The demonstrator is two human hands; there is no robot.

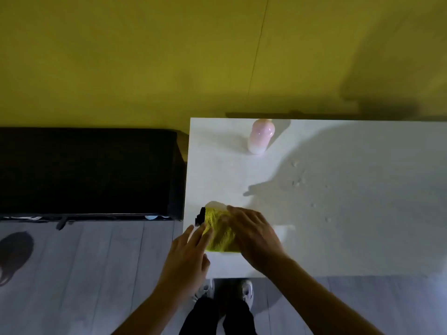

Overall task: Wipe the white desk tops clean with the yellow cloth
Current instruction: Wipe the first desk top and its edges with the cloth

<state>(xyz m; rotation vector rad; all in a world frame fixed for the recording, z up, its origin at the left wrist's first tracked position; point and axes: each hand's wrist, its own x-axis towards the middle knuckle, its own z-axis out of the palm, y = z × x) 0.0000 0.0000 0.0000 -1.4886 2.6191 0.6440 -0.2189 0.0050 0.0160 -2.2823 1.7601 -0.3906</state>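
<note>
A bunched yellow cloth (219,228) lies near the front left corner of the white desk top (338,213). My right hand (254,234) lies flat over the cloth's right side with straight fingers pointing left. My left hand (187,257) reaches in from the desk's left edge, and its straight fingertips touch the cloth's left edge. A small black item (200,216) pokes out at the cloth's far left. Small crumbs or droplets (300,180) are scattered across the desk to the right.
A pale pink bottle (260,136) stands upright near the desk's back edge. A black cabinet (87,172) sits left of the desk against the yellow wall (169,56). Grey plank floor (84,274) and my shoes (246,290) show below the desk's front edge.
</note>
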